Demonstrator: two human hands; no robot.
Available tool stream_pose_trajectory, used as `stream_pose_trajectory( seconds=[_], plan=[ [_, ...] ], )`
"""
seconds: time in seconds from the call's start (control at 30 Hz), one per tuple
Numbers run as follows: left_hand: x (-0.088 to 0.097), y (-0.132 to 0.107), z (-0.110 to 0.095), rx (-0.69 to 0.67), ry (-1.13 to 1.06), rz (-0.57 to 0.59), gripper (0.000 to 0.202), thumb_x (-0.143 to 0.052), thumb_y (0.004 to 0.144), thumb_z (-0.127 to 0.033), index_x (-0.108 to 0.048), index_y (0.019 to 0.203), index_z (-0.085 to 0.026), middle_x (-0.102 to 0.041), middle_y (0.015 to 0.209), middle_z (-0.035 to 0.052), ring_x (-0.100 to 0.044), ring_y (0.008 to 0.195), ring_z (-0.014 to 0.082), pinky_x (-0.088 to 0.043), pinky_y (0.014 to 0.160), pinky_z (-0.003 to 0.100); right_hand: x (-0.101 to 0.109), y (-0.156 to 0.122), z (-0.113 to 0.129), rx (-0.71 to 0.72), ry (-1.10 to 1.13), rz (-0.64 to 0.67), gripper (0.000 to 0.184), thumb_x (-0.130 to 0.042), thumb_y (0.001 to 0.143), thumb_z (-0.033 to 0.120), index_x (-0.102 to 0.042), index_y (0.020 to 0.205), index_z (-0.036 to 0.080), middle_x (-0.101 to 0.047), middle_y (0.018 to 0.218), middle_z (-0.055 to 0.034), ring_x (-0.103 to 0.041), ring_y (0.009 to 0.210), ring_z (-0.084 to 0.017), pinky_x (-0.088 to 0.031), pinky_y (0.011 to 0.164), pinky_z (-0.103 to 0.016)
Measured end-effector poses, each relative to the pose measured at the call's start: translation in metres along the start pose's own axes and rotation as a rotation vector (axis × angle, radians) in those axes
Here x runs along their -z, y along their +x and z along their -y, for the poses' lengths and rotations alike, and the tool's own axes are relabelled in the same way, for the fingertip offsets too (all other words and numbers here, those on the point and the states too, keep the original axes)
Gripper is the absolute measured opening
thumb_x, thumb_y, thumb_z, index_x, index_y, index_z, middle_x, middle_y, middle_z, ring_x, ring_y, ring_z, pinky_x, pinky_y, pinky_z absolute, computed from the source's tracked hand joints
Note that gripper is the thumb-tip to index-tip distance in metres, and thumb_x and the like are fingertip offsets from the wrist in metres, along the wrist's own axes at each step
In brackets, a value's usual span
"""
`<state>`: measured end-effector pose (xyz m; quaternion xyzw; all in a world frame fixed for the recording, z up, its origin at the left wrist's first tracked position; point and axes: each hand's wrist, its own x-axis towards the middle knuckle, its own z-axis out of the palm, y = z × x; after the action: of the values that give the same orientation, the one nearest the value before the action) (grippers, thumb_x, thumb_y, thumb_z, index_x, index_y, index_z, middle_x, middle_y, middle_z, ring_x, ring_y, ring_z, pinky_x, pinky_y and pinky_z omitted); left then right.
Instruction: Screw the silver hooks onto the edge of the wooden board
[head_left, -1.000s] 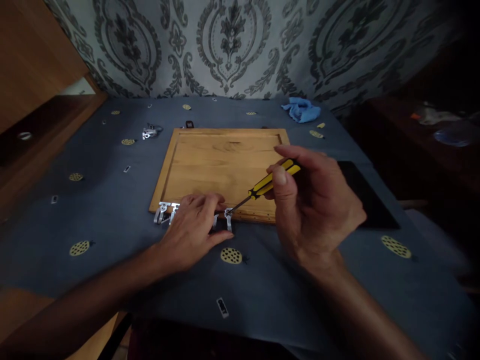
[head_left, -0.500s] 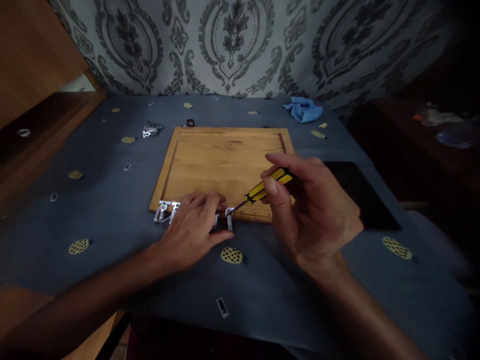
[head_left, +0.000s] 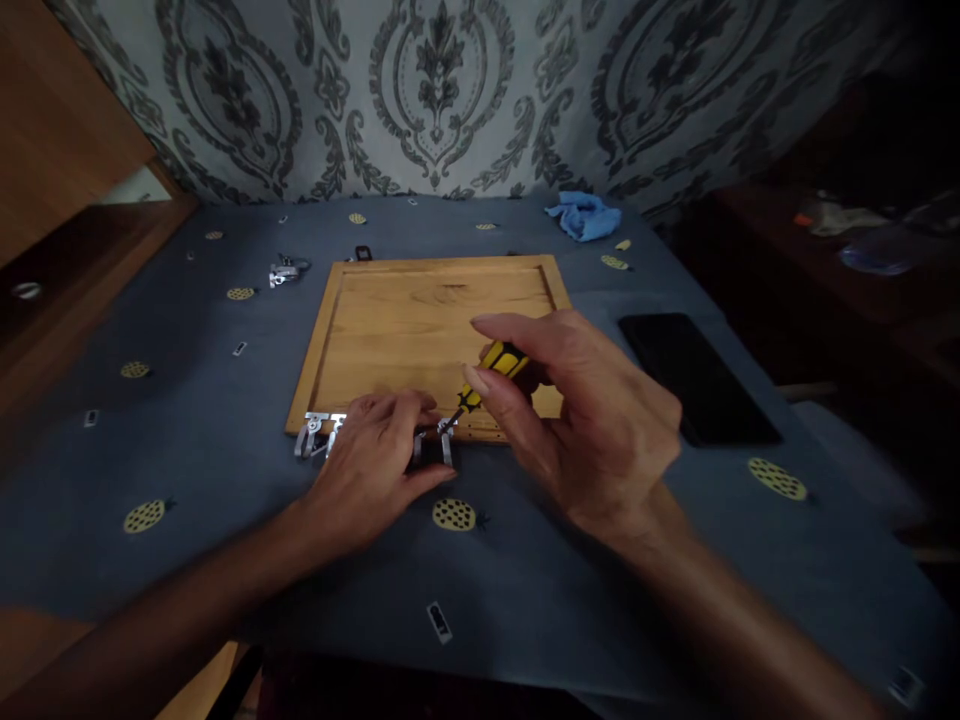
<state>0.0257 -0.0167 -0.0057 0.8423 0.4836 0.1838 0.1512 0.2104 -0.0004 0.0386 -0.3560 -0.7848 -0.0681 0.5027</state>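
A yellow-and-black screwdriver [head_left: 495, 372] is pinched between the thumb and fingers of my right hand [head_left: 600, 420]. It slants down to the left, its tip at the metal hinge [head_left: 447, 440] on the near edge of a wooden cabinet door [head_left: 435, 330]. My left hand [head_left: 371, 445] grips this hinge, fingers over the door edge and thumb along the near side; part of the hinge is hidden beneath them. Left of that hand, more silver hinge metal [head_left: 311, 435] shows at the door's near left corner. Small holes run along the near edge, right of the screwdriver tip.
A loose metal hinge [head_left: 285, 270] lies beyond the door to the left. At the back right is a crumpled blue cloth [head_left: 585, 215]. A flat black tablet-like object [head_left: 697, 375] rests right of my right hand. Pineapple-patterned blue cloth [head_left: 187, 440] covers the table.
My right hand has come closer in and left with the screwdriver, whose tip stays at the hinge. My left hand keeps its place on the hinge. The whole view has shifted slightly.
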Motion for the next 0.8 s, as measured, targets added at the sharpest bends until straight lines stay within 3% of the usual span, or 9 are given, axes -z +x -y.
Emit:
stream_pose_trajectory(
  seconds=[0.6, 0.8],
  plan=[
    [0.0, 0.001, -0.001, -0.043, 0.028, -0.043, 0.048, -0.08, 0.079, -0.03, -0.049, 0.113, -0.019, -0.07, 0.112, 0.0087, -0.065, 0.107, 0.0294, -0.049, 0.092, 0.047, 0.015, -0.002, 0.0, -0.125, -0.077, -0.01, 0.021, -0.061, 0.094, 0.021, -0.064, 0.114, 0.028, -0.072, 0.086, -0.001, -0.066, 0.066, -0.016, -0.059, 0.061, -0.03],
    [0.002, 0.001, -0.003, -0.03, 0.032, -0.017, 0.046, -0.08, 0.08, -0.029, -0.05, 0.112, -0.019, -0.07, 0.113, 0.0089, -0.065, 0.108, 0.0294, -0.049, 0.092, 0.046, 0.013, -0.006, 0.001, -0.14, -0.051, 0.007, 0.021, -0.06, 0.094, 0.02, -0.063, 0.114, 0.026, -0.071, 0.085, -0.0017, -0.066, 0.069, -0.017, -0.058, 0.063, -0.031]
  ],
)
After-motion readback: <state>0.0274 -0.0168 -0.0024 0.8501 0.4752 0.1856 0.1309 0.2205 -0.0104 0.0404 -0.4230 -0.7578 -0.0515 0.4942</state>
